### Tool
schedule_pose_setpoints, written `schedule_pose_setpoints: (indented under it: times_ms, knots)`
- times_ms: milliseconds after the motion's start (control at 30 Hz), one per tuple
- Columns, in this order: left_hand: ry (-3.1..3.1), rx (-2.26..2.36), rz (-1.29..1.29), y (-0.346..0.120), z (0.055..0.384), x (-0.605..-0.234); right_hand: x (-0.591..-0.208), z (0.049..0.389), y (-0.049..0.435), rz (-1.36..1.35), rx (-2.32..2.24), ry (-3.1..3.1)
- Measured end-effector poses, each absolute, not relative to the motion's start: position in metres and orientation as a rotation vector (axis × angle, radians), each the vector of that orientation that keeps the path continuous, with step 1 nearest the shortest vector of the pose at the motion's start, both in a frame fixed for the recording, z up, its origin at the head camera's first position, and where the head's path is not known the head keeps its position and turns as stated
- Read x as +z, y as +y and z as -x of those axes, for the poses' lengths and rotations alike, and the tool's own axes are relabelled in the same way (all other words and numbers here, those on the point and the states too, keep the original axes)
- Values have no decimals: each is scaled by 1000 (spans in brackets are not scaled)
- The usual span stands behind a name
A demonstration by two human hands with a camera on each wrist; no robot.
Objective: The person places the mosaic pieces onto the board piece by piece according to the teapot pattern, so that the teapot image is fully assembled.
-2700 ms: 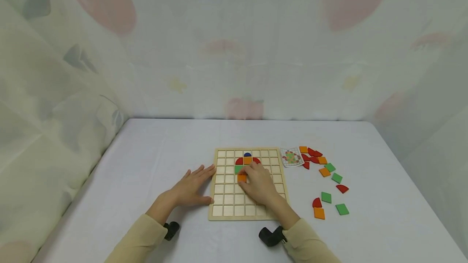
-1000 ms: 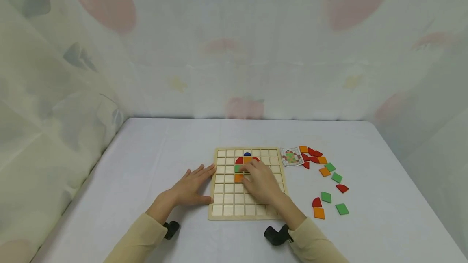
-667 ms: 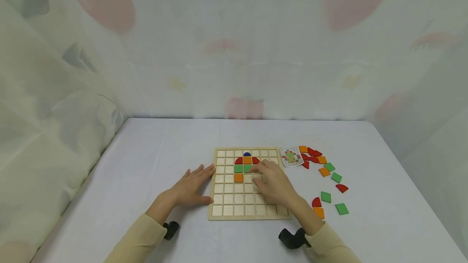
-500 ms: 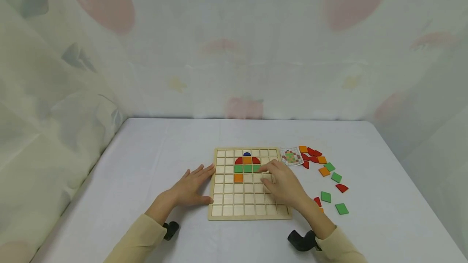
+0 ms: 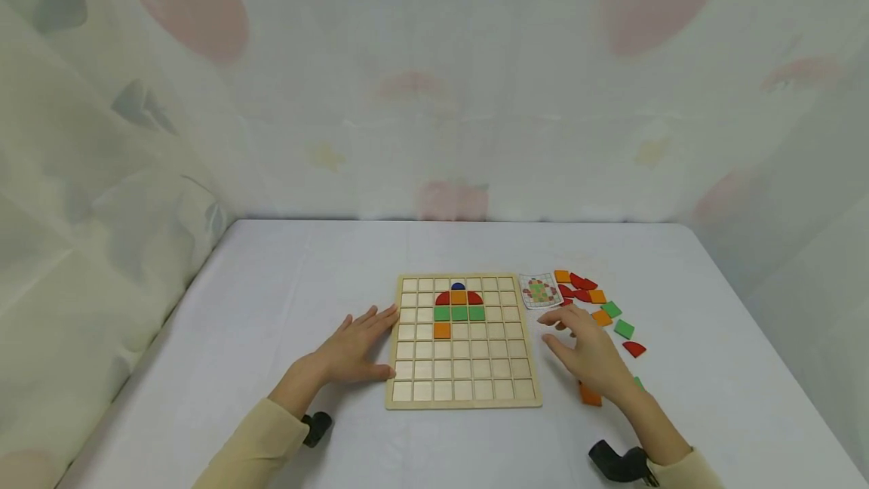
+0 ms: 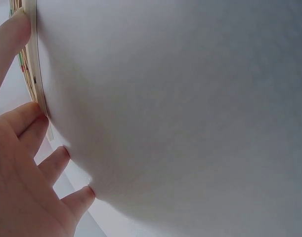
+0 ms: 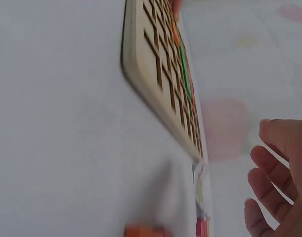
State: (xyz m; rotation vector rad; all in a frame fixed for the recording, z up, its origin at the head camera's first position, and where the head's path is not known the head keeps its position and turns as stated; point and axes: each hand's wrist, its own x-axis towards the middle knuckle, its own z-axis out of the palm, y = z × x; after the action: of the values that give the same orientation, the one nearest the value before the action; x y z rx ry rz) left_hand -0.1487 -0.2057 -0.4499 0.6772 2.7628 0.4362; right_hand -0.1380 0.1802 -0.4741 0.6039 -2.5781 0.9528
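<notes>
A wooden grid board (image 5: 463,404) lies on the white table. Set in its cells are a blue half-round piece (image 5: 458,287), two red quarter-round pieces, an orange square (image 5: 459,298) between them, a row of green squares (image 5: 459,313) and one more orange square (image 5: 442,330) below. My left hand (image 5: 356,349) rests flat, fingers spread, with thumb and fingertips against the board's left edge. Right of the board, my right hand (image 5: 584,349) hovers over the table, fingers loosely bent and nothing between them. It covers some loose pieces, while an orange square (image 5: 591,395) shows below it.
A printed pattern card (image 5: 540,291) lies by the board's upper right corner. Scattered to its right are loose red pieces (image 5: 581,296), orange squares (image 5: 601,318) and green squares (image 5: 624,329). Patterned cloth (image 5: 434,96) hangs behind the table and along both sides.
My right hand has left the board and moved right over the table. Green squares it covered now show in a row, and the lower orange square has shifted slightly left. My left hand stays put.
</notes>
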Motion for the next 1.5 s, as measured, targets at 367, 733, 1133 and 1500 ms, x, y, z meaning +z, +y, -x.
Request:
schedule_pose_setpoints:
  times_ms: [367, 733, 1133, 1500]
  knots:
    - [2764, 435, -681, -205, 148, -448, -490, 126, 232, -470, 893, -2707]
    - [2766, 435, -689, -205, 150, -449, -501, 117, 263, -504, 842, -2821]
    - [2766, 424, -679, -205, 149, -451, -500, 119, 268, -474, 796, -2973]
    - [2773, 420, -670, -205, 148, -450, -501, 120, 266, -473, 760, -2976]
